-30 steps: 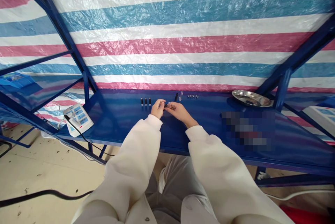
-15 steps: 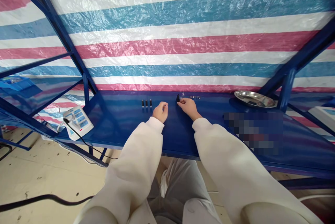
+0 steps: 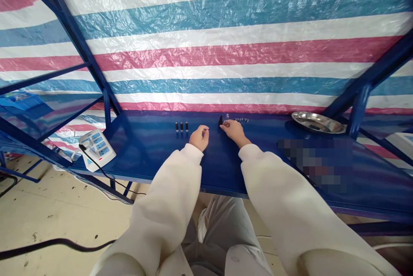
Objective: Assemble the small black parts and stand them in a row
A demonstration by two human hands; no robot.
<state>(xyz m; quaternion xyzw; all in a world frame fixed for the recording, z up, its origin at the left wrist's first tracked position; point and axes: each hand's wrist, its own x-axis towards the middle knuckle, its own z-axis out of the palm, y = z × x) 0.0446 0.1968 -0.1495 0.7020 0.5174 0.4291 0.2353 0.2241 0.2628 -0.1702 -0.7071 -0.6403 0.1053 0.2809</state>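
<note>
My left hand (image 3: 199, 137) is held just above the blue table, its thumb and fingers pinched together. Whatever it may hold is too small or hidden to make out. My right hand (image 3: 234, 131) reaches further in, thumb and forefinger closed at the near side of a little cluster of small black parts (image 3: 221, 119). Right behind its fingers lie a few tiny clear pieces (image 3: 227, 116) and a row of small shiny metal pieces (image 3: 241, 120). To the left of my left hand, three short black cylinders with light lower ends (image 3: 181, 127) stand in a row.
A white power strip (image 3: 97, 150) with a plugged-in black cable sits on the table's left end. On the right is a round metal tray (image 3: 318, 122), with a blurred-out patch in front of it. Blue frame posts rise at both sides before a striped sheet (image 3: 226, 56).
The view has shifted slightly, moving the table things a little to the right in the picture. Both hands keep nearly the same pose and place.
</note>
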